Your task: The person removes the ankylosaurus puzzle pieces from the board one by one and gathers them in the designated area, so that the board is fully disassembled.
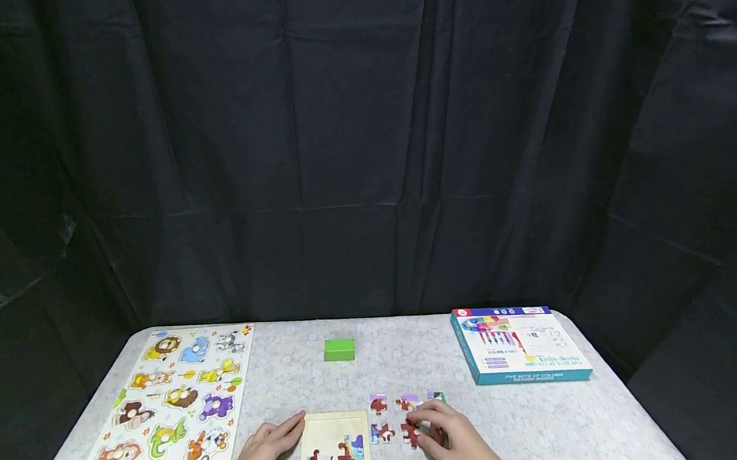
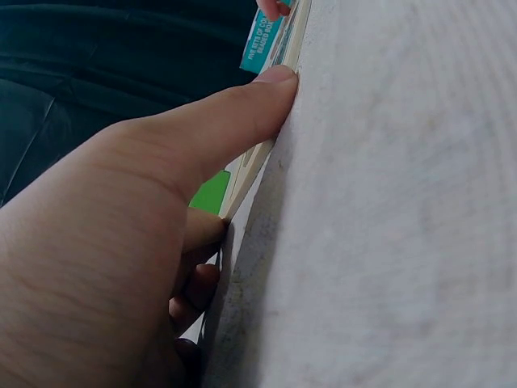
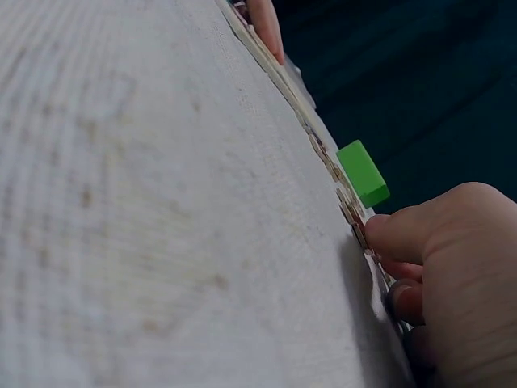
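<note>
A small square wooden jigsaw tray (image 1: 330,420) lies at the table's front, its lower part filled with joined pieces showing a brown animal. My left hand (image 1: 264,458) holds the tray by its left side, index finger at the far corner and thumb at the near one. To the right of the tray lie several loose jigsaw pieces (image 1: 379,404). Among them, my right hand (image 1: 452,440) pinches a dark red-brown jigsaw piece (image 1: 410,434) between thumb and fingers, low at the tabletop. The right wrist view shows the thumb (image 3: 396,234) against the pieces; the other fingers are partly hidden.
A large animal peg puzzle board (image 1: 172,404) lies on the left of the table. Behind the tray sits a green block (image 1: 339,350). A flat teal and white box (image 1: 519,345) rests at the right rear. Black curtain (image 1: 353,142) hangs behind the table.
</note>
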